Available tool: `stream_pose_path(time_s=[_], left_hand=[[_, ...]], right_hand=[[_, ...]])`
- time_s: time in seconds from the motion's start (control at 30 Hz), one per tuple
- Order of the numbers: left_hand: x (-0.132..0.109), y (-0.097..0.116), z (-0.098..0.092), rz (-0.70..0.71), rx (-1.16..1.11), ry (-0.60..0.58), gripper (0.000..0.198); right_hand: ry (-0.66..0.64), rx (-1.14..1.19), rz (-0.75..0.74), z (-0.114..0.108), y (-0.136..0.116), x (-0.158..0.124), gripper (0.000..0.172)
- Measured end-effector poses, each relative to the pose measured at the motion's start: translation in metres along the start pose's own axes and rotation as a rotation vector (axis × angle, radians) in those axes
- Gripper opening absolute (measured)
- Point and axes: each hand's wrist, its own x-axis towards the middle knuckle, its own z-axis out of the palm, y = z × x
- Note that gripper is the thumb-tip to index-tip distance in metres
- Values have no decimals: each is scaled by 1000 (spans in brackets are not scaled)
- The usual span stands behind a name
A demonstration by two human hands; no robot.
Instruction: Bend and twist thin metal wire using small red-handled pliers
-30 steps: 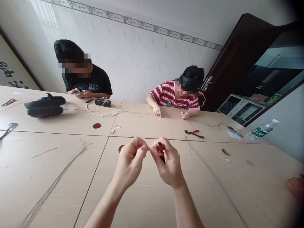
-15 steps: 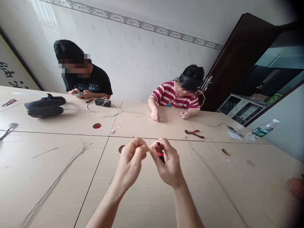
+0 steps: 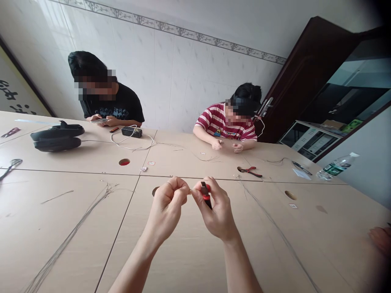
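At far left, a pale upright panel with a dark border (image 3: 18, 95) bears large black brush-style characters, partly cut off and not readable with certainty. A bundle of thin grey wires (image 3: 75, 226) lies slantwise on the pale wood-coloured table (image 3: 183, 260); beyond it, a person in a black printed T-shirt (image 3: 126, 103) holds a flat device. A small white red-edged card (image 3: 151, 163) carries print too small to read. The left hand (image 3: 168, 201) is raised above the table, fingers curled, thumb and forefinger pinching a tiny gold-coloured piece (image 3: 190, 191) between the two hands. The right hand (image 3: 215, 207) meets it with the thumb tip, its other fingers curled around a metal-headed tool with red-and-black handles (image 3: 205, 193). Farther right lie red-and-black-handled pliers (image 3: 252, 171), then a clear plastic bottle (image 3: 337, 167) with white cap and green label, its lettering illegible and its contents hard to tell.
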Motion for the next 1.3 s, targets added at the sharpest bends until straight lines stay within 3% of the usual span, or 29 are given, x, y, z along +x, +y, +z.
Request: stream_pose_path(time_s=[0.37,1.03,1.3], left_hand=[[-6,12,4,61,118,99,18],[3,-1,-18,-49,131,-76,20],[4,3,-15,-133,42,-28,16]], right_hand=[[2,27,38,-1,-2,0,16],[-65,46,61,1,-2,1,14],[-59,29,78,5,0,1,15]])
